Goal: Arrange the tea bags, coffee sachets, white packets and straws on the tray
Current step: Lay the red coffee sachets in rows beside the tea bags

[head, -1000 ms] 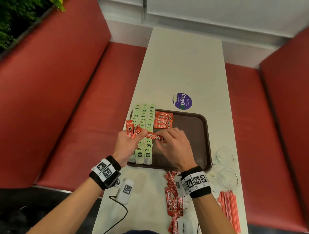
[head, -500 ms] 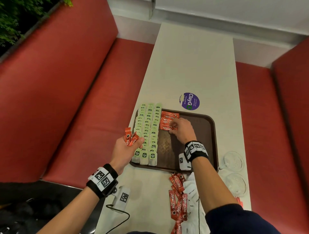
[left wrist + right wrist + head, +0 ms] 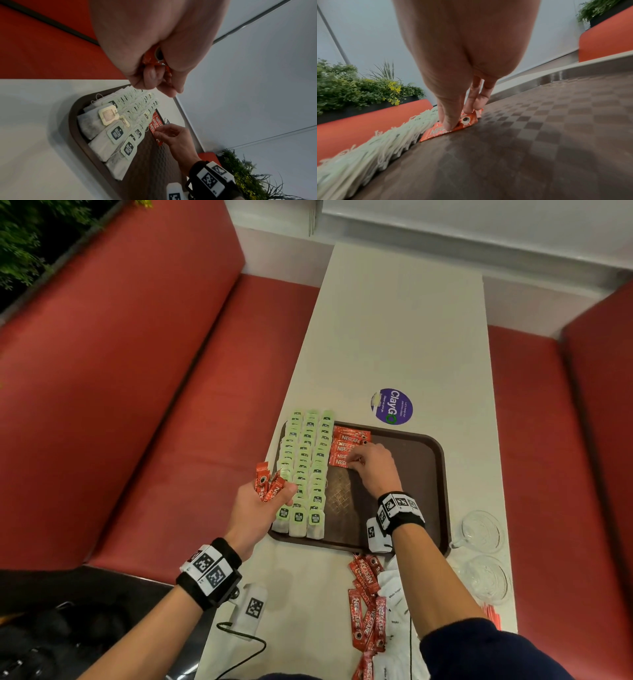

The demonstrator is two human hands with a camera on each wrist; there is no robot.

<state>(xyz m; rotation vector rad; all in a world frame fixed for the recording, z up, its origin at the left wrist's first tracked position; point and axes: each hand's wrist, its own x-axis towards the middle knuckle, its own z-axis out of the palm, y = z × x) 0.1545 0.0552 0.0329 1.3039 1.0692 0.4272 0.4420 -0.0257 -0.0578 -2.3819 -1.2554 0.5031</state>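
Note:
A brown tray (image 3: 424,474) lies on the white table. Three columns of green-tagged tea bags (image 3: 306,463) fill its left side. To their right lies a short stack of red coffee sachets (image 3: 349,441). My right hand (image 3: 356,462) pinches the nearest sachet (image 3: 453,128) of that stack against the tray floor, thumb and fingertips on it. My left hand (image 3: 270,491) hovers over the tray's left edge and grips a bunch of red sachets (image 3: 267,482). More red sachets (image 3: 366,604) and white packets (image 3: 394,594) lie on the table in front of the tray.
Two clear glass cups (image 3: 483,530) stand right of the tray. Orange straws (image 3: 493,616) lie at the table's right edge, mostly hidden by my arm. A purple sticker (image 3: 392,405) sits beyond the tray. Red bench seats flank the table.
My right hand carried one sachet from the left hand's bunch to the stack at the tray's far side and now sets it down. The left hand stayed put with its bunch.

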